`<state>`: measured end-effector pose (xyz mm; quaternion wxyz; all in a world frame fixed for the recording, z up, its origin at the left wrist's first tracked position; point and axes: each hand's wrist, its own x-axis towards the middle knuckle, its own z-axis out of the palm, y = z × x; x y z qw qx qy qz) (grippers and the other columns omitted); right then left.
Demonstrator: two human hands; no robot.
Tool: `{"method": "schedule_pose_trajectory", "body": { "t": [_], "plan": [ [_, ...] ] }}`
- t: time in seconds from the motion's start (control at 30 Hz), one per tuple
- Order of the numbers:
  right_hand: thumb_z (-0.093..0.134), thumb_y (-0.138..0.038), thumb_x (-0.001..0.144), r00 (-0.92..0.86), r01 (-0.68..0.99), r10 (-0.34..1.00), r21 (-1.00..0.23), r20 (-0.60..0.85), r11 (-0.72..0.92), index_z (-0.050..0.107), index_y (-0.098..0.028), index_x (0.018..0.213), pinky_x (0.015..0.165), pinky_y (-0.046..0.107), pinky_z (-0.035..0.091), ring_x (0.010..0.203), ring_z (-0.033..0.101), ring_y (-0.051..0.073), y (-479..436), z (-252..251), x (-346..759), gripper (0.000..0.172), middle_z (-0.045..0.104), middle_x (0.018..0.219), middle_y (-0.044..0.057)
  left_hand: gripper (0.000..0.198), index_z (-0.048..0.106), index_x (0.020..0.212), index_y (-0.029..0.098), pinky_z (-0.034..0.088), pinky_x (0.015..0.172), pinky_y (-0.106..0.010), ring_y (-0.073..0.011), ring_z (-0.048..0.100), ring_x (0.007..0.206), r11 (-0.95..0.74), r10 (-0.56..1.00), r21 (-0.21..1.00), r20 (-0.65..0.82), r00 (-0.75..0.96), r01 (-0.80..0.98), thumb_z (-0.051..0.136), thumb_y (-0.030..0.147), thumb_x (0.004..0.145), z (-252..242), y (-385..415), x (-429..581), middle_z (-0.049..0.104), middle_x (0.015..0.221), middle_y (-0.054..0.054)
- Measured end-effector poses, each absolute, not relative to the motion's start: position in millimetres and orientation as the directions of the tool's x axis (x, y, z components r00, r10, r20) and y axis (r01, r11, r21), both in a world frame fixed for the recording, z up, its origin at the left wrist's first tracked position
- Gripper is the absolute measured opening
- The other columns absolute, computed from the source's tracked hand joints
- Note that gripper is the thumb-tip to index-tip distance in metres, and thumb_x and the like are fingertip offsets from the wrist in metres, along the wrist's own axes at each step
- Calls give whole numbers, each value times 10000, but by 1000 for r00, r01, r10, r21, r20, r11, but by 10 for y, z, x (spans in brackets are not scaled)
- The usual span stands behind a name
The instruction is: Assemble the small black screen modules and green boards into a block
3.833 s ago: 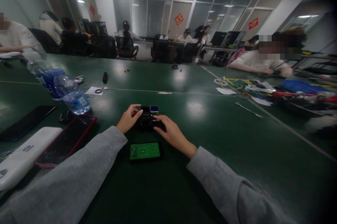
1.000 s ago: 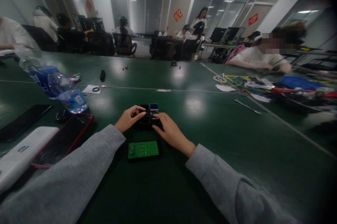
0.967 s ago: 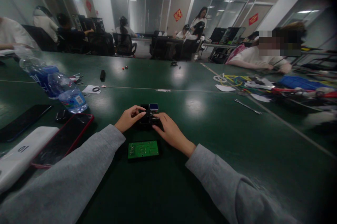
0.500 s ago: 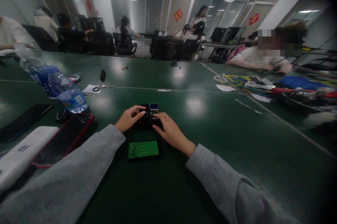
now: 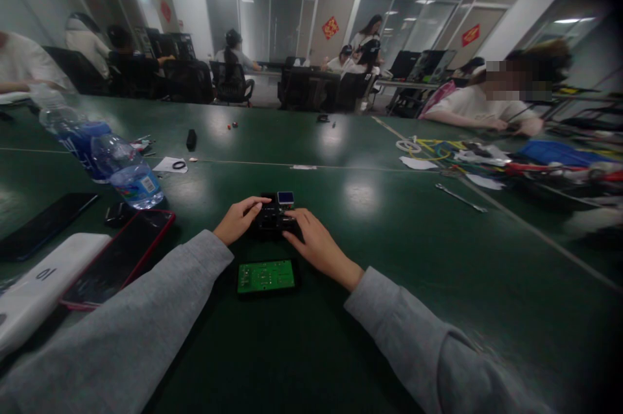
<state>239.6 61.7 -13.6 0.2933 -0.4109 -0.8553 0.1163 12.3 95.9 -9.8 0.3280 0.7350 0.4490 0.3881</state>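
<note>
On the green table before me lies a small black electronic device [image 5: 269, 222] with a little blue-black display [image 5: 285, 198] at its far edge. My left hand [image 5: 238, 219] holds the device's left side, index finger along the top and thumb near it. From the right, my right hand [image 5: 311, 237] grips the other side, fingertips on top and thumb at the near edge. Fingers partly hide the device, so its exact kind is unclear. Closer to me, a green circuit board [image 5: 267, 276] rests in a dark frame, touched by neither hand.
Left of my arm are a water bottle [image 5: 134, 174], a red-edged phone [image 5: 121, 258], a white box-like item [image 5: 51, 284] and a dark phone [image 5: 46, 226]. A wrench [image 5: 460, 198] and tangled cables [image 5: 428, 146] lie to the right. Across the table sits a person [image 5: 487, 106].
My left fingers have straightened and shifted slightly, uncovering more of the device's top. My right hand stays nearly the same; the circuit board has not moved on the table.
</note>
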Motion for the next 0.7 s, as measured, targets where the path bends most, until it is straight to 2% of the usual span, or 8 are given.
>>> {"method": "schedule_pose_trajectory", "body": {
  "t": [0.7],
  "plan": [
    [593,-320,882,-481,626,783,-470,394,622,450,-219,1223,903,445,461,1070,511,237,624,-132,2394,383,506,1160,84,353,611,1142,187,424,958,-383,-207,589,1047,-393,911,818,283,302,420,414,371,914,-84,949,127,650,1131,-63]
  ]
}}
